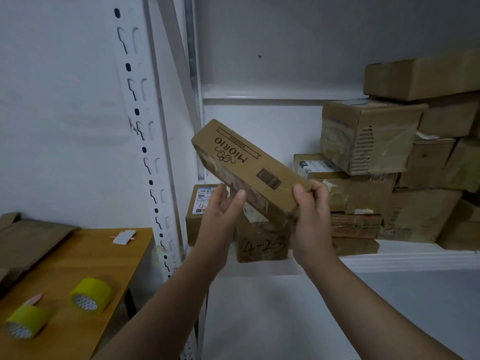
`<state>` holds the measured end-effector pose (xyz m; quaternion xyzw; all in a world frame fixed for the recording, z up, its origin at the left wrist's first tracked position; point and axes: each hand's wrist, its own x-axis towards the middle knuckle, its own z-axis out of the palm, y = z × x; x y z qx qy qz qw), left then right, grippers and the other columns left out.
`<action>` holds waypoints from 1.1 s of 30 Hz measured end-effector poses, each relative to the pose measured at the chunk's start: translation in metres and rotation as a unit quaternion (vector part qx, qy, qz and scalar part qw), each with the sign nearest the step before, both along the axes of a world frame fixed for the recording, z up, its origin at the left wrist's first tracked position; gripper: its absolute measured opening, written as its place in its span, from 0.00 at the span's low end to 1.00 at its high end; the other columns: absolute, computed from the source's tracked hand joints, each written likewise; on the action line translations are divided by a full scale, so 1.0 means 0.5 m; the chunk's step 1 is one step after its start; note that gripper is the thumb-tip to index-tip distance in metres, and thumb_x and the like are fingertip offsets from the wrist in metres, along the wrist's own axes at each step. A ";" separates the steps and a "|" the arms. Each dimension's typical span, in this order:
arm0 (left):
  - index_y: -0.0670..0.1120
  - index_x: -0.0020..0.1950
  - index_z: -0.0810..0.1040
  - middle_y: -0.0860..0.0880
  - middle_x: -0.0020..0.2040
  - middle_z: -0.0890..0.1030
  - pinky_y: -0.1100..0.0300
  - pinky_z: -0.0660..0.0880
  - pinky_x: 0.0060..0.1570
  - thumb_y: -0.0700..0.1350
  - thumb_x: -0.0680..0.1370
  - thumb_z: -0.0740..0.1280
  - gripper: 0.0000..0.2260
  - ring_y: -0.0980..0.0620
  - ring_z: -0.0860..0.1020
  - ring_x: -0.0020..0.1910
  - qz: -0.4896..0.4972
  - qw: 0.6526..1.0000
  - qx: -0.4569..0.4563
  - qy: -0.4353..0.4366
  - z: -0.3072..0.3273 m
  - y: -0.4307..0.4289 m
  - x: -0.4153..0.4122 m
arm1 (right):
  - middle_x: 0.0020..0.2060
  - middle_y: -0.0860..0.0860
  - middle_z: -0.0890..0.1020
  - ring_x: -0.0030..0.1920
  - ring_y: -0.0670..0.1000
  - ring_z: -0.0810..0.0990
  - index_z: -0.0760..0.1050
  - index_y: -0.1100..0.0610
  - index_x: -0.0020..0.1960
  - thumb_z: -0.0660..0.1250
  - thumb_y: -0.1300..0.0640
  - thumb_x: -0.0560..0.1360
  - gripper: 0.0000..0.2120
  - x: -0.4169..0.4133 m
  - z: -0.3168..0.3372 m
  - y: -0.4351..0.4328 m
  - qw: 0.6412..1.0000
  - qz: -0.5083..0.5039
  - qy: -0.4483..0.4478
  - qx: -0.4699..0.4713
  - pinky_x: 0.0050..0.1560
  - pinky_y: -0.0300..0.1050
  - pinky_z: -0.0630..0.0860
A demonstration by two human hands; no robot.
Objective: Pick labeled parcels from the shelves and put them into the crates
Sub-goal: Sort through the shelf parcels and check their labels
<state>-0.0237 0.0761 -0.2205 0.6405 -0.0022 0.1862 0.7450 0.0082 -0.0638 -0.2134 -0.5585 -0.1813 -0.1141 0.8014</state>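
A long flat brown parcel (246,165) printed "MIORIO" is held tilted in front of the white shelf (405,258), its far end raised to the upper left. My right hand (311,216) grips its near lower corner, thumb on top. My left hand (223,211) is under its long side with straight fingers touching the lower edge. Behind them on the shelf stand a small box with a white label (200,211) and a box marked "4-2" (259,242). No crate is in view.
A pile of brown cartons (389,157) fills the shelf's right side. The slotted white upright (148,141) stands at left. A wooden table (78,261) at lower left carries two yellow tape rolls (89,294), flat cardboard (28,240) and a small paper slip.
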 end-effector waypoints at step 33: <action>0.55 0.67 0.71 0.50 0.68 0.67 0.51 0.76 0.60 0.47 0.77 0.65 0.18 0.53 0.68 0.67 0.196 0.898 0.360 -0.161 0.002 0.006 -0.016 | 0.55 0.37 0.75 0.52 0.30 0.75 0.67 0.46 0.66 0.66 0.55 0.78 0.18 0.005 -0.011 -0.008 0.982 -0.015 -0.058 -0.179 0.45 0.26 0.73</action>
